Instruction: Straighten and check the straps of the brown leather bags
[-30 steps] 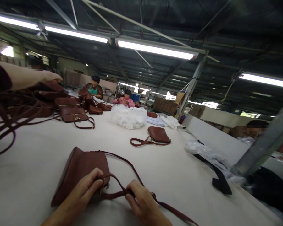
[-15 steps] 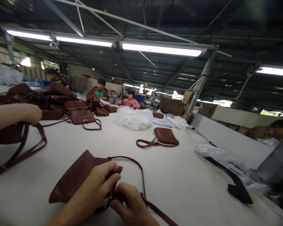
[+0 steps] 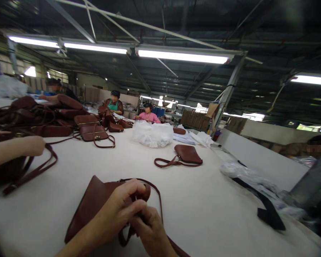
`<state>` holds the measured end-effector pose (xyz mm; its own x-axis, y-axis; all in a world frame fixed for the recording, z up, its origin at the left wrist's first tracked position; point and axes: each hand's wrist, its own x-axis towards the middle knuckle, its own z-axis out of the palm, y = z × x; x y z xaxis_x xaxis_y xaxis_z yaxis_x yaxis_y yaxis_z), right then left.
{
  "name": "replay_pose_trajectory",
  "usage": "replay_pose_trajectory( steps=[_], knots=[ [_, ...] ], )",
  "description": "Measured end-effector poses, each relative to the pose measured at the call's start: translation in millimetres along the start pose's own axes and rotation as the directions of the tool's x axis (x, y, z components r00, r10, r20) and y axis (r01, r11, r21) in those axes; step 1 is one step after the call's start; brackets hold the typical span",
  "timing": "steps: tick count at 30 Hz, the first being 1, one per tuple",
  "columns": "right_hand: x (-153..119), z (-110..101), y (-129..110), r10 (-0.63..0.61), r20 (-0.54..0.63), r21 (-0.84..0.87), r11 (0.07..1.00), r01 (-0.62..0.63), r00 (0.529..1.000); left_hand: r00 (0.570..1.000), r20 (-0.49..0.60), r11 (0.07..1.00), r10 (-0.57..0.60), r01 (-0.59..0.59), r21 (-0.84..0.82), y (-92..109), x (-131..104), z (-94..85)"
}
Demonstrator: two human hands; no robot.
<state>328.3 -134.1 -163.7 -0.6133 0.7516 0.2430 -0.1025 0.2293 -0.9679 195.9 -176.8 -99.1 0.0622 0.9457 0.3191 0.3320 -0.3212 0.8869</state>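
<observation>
A dark brown leather bag (image 3: pixel 89 203) lies on the white table (image 3: pixel 219 203) in the lower middle. Over its right side, my left hand (image 3: pixel 125 210) is closed on the brown strap, part of which curls above the fingers. My right hand (image 3: pixel 151 228) touches it from the right, fingers also pinched round the strap. The fingertips and whatever lies between them are partly hidden. One loop of strap arcs behind the hands, and another length runs to the bottom edge.
Brown bags (image 3: pixel 45 114) are piled at the left, where a co-worker's hand (image 3: pixel 34 146) holds another bag. A single bag (image 3: pixel 188 153) lies beyond my hands, near clear plastic (image 3: pixel 152 134). A black strip (image 3: pixel 267 210) lies at the right. People sit behind the table.
My hands have come closer together, and a curled strap part now shows above them. The bag beneath has shifted slightly right. The co-worker's hand at the left has moved down and left.
</observation>
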Motion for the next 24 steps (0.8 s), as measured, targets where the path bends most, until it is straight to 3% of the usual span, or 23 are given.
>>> replay_pose_trajectory(
  steps=[5,7,9,12,15,20,24],
  knots=[
    [3,-12,5,-0.122,-0.094,-0.069,0.991,0.116,0.988,0.964,0.237,0.953,-0.117,0.177,-0.247,-39,-9,-2.4],
    [6,-17,6,-0.102,-0.140,-0.062,0.994,0.094,0.985,0.952,0.293,0.943,-0.092,0.178,-0.282,-53,-14,2.4],
    [10,-20,4,-0.052,-0.102,-0.036,0.998,0.049,0.993,0.943,0.319,0.946,-0.094,0.184,-0.268,-59,-17,8.2],
    [14,-23,-6,-0.027,0.000,-0.106,0.994,0.027,1.000,0.950,0.289,0.950,-0.116,0.192,-0.248,-60,-17,14.2],
    [12,-33,-20,-0.003,-0.004,-0.134,0.991,0.002,1.000,0.970,0.210,0.907,-0.121,0.194,-0.374,-64,-12,15.0],
    [0,-63,-25,0.125,0.148,0.033,0.991,-0.131,0.981,0.957,0.120,0.796,-0.264,0.287,-0.534,-84,-13,11.0],
    [-7,-68,-14,0.147,0.099,0.118,0.980,-0.158,0.984,0.952,0.098,0.736,-0.290,0.287,-0.613,-89,-17,14.7]
  ],
)
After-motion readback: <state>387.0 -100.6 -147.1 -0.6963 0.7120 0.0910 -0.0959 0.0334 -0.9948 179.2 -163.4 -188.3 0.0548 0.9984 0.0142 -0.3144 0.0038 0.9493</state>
